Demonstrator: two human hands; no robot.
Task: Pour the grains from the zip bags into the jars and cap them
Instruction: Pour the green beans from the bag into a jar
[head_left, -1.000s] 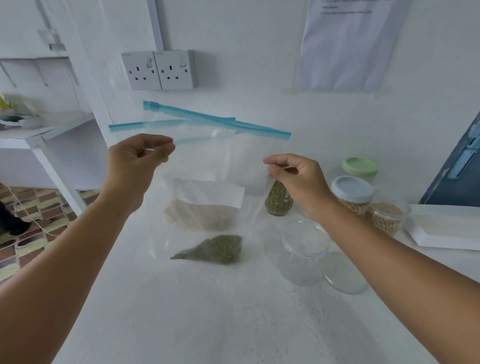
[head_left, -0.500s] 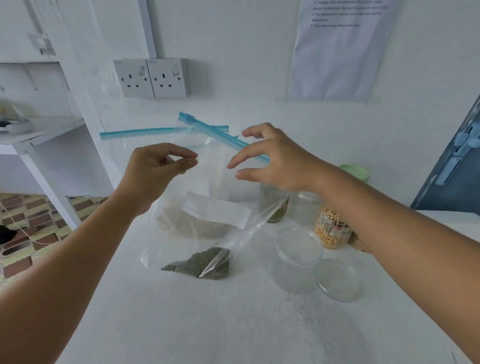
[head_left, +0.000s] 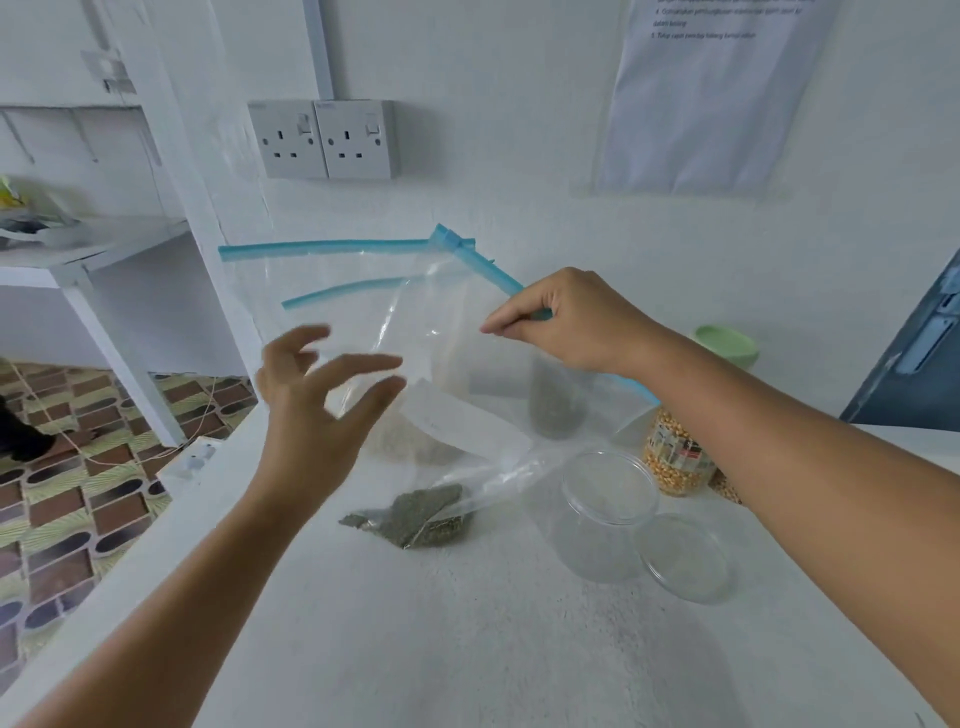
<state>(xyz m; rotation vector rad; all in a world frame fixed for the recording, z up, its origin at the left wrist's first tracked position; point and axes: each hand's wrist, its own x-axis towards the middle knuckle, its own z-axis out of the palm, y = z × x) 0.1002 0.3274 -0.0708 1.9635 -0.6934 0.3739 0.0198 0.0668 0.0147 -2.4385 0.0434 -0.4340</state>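
Since half a second ago the left hand (head_left: 317, 410) has let go of the clear plastic zip bag with the blue seal strip (head_left: 374, 312) and dropped lower, its fingers now spread apart and blurred, touching nothing that can be made out. Meanwhile the right hand (head_left: 566, 322) has shifted from reaching over the bag mouth to pinching the blue strip at the bag's right side, thumb and fingers closed together on it. The bag hangs in the air above the white desk (head_left: 415, 623), its mouth open, with the two blue edges parted. At its bottom corner a small heap of dark green grains (head_left: 415, 514) rests on the desk.

Just right of that heap stands an empty clear plastic jar (head_left: 602, 514), upright and uncapped, and its clear round lid (head_left: 685, 558) lies flat on the desk touching the jar's right side. Behind the bag lies another bag holding pale grains (head_left: 410, 441), seen through the plastic. A jar of dark grains (head_left: 553, 410) stands further back, partly veiled by the bag. A jar of yellow corn kernels (head_left: 675, 462) sits under the right forearm. A pale green lid (head_left: 727, 345) shows near the wall.
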